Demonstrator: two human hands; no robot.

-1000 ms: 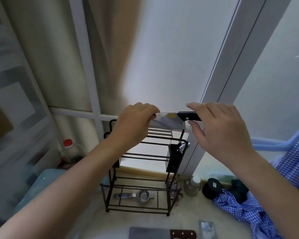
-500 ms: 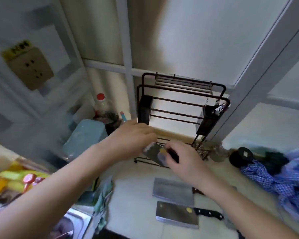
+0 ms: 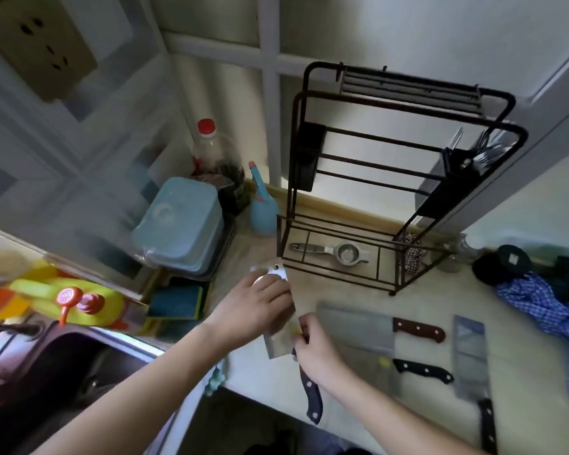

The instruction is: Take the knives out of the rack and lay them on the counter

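A black wire rack [image 3: 404,103] stands at the back of the pale counter [image 3: 349,290]; I see no knife in its top slots. Both hands hold a cleaver [image 3: 278,343] low over the counter's left front. My left hand [image 3: 257,307] covers its blade, whose far end shows past the fingers. My right hand [image 3: 312,349] grips where the blade meets the black handle [image 3: 311,397], which points toward me. Three more cleavers lie flat to the right: one with a brown handle [image 3: 418,328], one with a black handle [image 3: 422,371], and one lengthwise [image 3: 472,359].
A metal squeezer [image 3: 335,252] lies on the rack's bottom shelf; a cutlery holder [image 3: 473,159] hangs on its right side. A blue spray bottle [image 3: 262,205], blue tubs [image 3: 181,224] and an oil bottle [image 3: 211,149] stand left. Blue checked cloth [image 3: 539,307] lies right; sink [image 3: 46,366] at lower left.
Both hands carried the cleaver from above the rack's top down to just over the counter, left of the lying knives, and turned its handle toward me. The camera tilted down.
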